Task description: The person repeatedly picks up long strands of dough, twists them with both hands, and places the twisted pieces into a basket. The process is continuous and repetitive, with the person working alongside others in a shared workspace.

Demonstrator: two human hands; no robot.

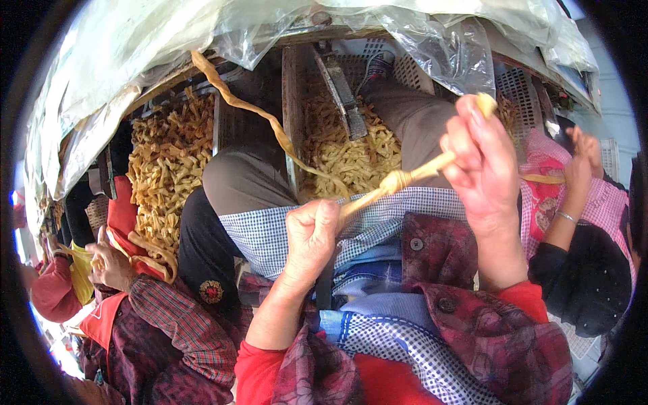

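A long, twisted yellow strip (pixel 276 129), which looks like tofu skin, hangs from the table edge and runs down towards my lap. My left hand (pixel 313 238) is closed on it above the checked apron (pixel 263 228). My right hand (pixel 486 162) is raised to the right and grips the strip's short end, whose yellow tip sticks out by the thumb. Between both hands the strip is stretched at a slant, with a knot (pixel 395 181) in it. Below, between my knees, many similar pale knotted pieces (pixel 354 162) lie in a heap.
Clear plastic sheeting (pixel 445 50) drapes over the wooden table edge (pixel 298 36). A flat metal bar (pixel 341 93) juts down from it. More knotted pieces (pixel 167 172) fill a container at left. Co-workers sit close on both sides, their hands (pixel 109 263) holding strips too.
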